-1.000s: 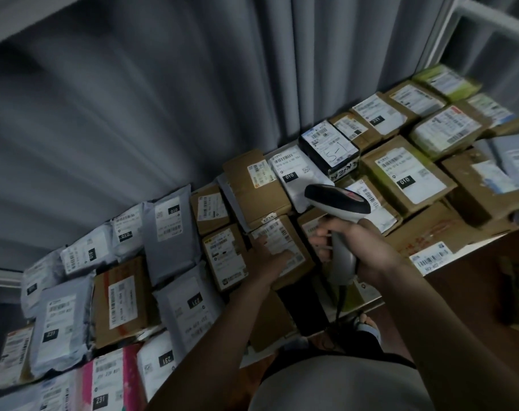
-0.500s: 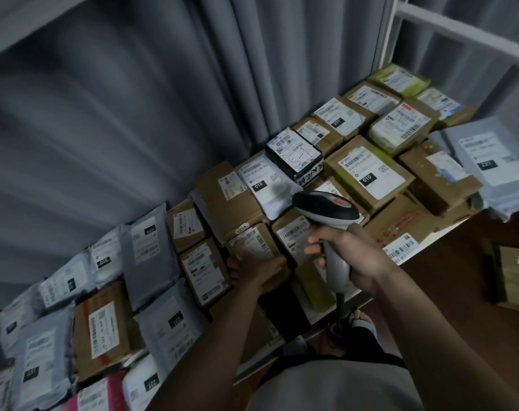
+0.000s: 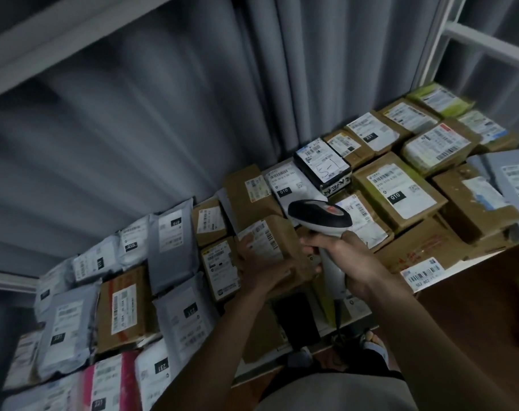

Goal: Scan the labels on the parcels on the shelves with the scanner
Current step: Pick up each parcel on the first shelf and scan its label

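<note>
Grey curtain behind a shelf (image 3: 353,323) packed with labelled parcels; left hand (image 3: 259,266) grips a tilted brown parcel (image 3: 274,244); right hand (image 3: 345,261) grips scanner (image 3: 320,218) just beside its label; progress unreadable, many parcels seemingly left

Your left hand (image 3: 262,264) has gone from resting flat on the small brown parcel (image 3: 277,247) to curling its fingers under the near edge and tipping it up, so the white label (image 3: 262,241) above your fingertips now faces you. Your right hand (image 3: 345,259) has brought the scanner (image 3: 320,219) closer, its head now just beside the parcel's far corner.
</note>
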